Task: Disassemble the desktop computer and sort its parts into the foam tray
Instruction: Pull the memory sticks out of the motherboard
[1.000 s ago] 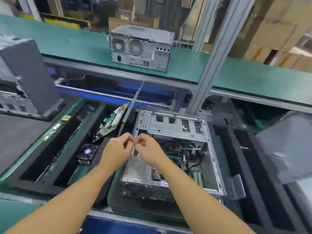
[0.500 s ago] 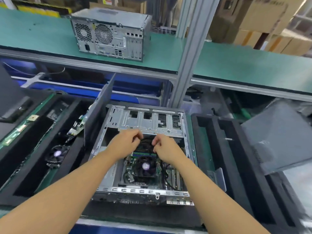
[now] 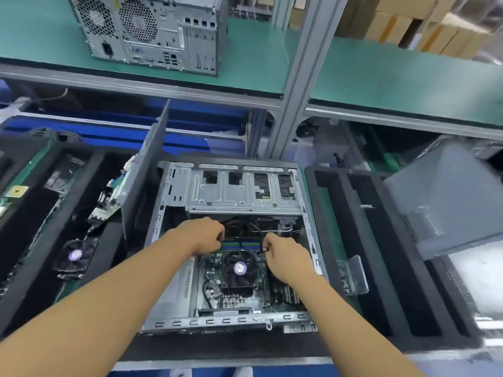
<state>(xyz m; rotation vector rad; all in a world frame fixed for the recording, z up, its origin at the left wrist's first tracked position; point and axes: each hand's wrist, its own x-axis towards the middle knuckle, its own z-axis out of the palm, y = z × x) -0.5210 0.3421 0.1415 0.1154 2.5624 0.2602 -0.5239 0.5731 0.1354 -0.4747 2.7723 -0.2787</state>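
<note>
Head view: both hands work inside the open desktop computer [image 3: 179, 292], near the worktop [image 3: 328, 221] front edge.
Left hand [image 3: 204, 235] and right hand [image 3: 285, 259] curl their fingers at the ends of the memory slots [image 3: 241, 244] (whether they grip, I cannot tell). A foam tray [image 3: 351, 240] lies beside the computer. The green shelf [image 3: 381, 85] above carries another tower [image 3: 152, 31], with cardboard boxes [image 3: 394, 25] behind.

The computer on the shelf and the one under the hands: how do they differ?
The computer on the shelf stands closed, rear ports facing the camera; the computer under the hands lies open, showing its cooler fan. The first is untouched; the left hand and right hand reach into the second. Both are grey metal.
</note>
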